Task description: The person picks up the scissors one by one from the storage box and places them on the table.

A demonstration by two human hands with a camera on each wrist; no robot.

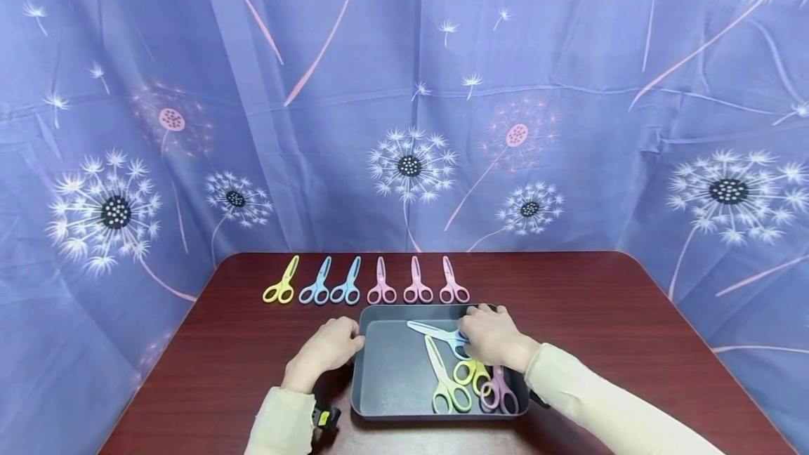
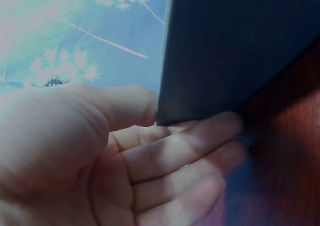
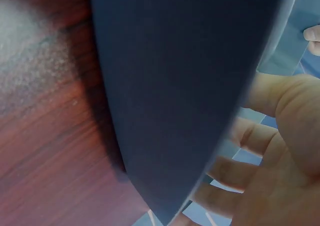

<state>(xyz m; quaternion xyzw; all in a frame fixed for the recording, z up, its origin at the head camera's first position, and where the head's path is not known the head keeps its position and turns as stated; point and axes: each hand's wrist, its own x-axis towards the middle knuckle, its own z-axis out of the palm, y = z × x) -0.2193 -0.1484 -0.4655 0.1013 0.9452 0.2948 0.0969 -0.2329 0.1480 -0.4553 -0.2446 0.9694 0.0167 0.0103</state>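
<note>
A dark grey tray [image 1: 392, 371] lies on the table. My left hand [image 1: 331, 348] grips its left side; in the left wrist view the thumb [image 2: 132, 103] meets the tray's edge, with the other fingers beneath. My right hand [image 1: 493, 335] reaches over the tray's right part, beside the handles of blue scissors [image 1: 436, 332]. The tray wall hides its fingertips in the right wrist view, so whether it holds anything is unclear. Also in the tray are yellow-green scissors [image 1: 445, 378], yellow scissors [image 1: 472, 374] partly under the hand, and pink-purple scissors [image 1: 499, 392].
Along the table's back edge stands a row of scissors, blades pointing away: one yellow [image 1: 281, 283], two blue [image 1: 316, 283], three pink [image 1: 382, 283]. Behind the dark red-brown table [image 1: 569, 293] hangs a blue curtain [image 1: 341, 160] with dandelion prints.
</note>
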